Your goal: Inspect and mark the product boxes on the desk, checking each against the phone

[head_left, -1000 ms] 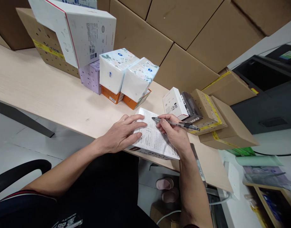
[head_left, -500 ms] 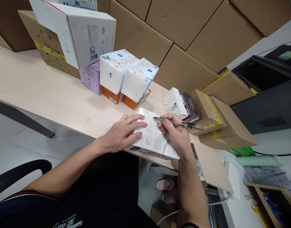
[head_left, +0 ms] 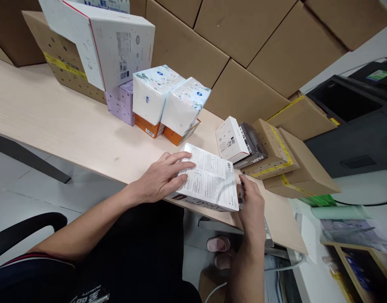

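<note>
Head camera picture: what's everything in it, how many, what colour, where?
Table: 1, pale, middle
Printed box: 1, white, table edge
Blurred pen-like thing: 1, dark, beside printed box
Orange boxes: 2, orange, on table
Soft packs: 2, white-blue, on orange boxes
Purple box: 1, purple, left of soft packs
Large box: 1, white, above purple box
Small box: 1, white, beyond printed box
Dark box: 1, black, beside small box
Cartons: several, brown, back and sides
Dark equipment: uncounted, black, right
Slippers: 2, pink, lower middle
Armrest: 1, black, lower left
Clutter: uncounted, mixed, far right
Left hand: 1, bare, on printed box
Right hand: 1, bare, beside printed box
</note>
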`<state>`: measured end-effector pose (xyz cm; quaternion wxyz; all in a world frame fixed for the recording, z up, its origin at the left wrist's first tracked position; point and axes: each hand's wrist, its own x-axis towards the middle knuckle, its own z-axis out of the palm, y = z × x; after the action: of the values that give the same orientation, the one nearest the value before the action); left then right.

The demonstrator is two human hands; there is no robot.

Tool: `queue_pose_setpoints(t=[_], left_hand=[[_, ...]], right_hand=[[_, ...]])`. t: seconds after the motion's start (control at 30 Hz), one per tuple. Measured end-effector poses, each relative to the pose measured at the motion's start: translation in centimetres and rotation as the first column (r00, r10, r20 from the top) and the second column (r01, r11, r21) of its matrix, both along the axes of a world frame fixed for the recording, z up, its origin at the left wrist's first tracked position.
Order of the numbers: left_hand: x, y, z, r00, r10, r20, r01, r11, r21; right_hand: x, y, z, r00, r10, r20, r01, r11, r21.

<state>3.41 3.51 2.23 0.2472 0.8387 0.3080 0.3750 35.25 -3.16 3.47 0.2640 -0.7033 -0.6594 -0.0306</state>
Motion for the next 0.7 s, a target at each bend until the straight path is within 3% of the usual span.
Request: queue_pose_setpoints(t=[0.17, 0.3, 0.37, 0.43, 0.5, 0.57, 0.63, 0.7], left_hand=[[0.0, 0.1, -0.3, 1.000, 0.000, 0.011, 0.000, 1.000, 0.015], [0.0, 0.1, -0.4, 1.000, -0.003, 0.005, 0.003, 1.000, 0.021], [0.0, 0.1, -0.3, 1.000, -0.008, -0.001, 0.008, 1.000, 0.023], [0.0, 0.1, -0.2, 1.000, -0.011, -0.002, 0.011, 1.000, 0.023], [0.0, 0.1, -0.1, 1.000, -0.013, -0.004, 0.013, 1.000, 0.022], [0.0, 0.1, -0.1, 1.000, -0.014, -0.005, 0.014, 1.000, 0.019], [0.0, 0.1, -0.1, 1.000, -0.015, -0.003, 0.015, 1.000, 0.017], [0.0, 0.1, -0.2, 1.000, -0.012, 0.007, 0.012, 1.000, 0.018]], right_hand=[[-0.8, 1.6, 0.5, 0.956, 0.121, 0.267, -0.040, 0.956, -0.290], [-1.1, 2.0, 0.6, 0.941, 0.180, 0.287, -0.074, 0.936, -0.344], [-0.5, 1.1, 0.3, 0.956, 0.102, 0.276, -0.019, 0.958, -0.287], [0.8, -0.6, 0.0, 0.960, -0.082, 0.267, 0.146, 0.961, -0.233], [2.4, -2.5, -0.2, 0.915, -0.314, 0.252, 0.376, 0.891, -0.255], [4.0, -4.3, -0.4, 0.855, -0.470, 0.219, 0.518, 0.773, -0.366], [5.3, -5.5, -0.6, 0.851, -0.500, 0.161, 0.513, 0.723, -0.462], [6.0, -6.1, -0.8, 0.890, -0.444, 0.105, 0.437, 0.764, -0.476]])
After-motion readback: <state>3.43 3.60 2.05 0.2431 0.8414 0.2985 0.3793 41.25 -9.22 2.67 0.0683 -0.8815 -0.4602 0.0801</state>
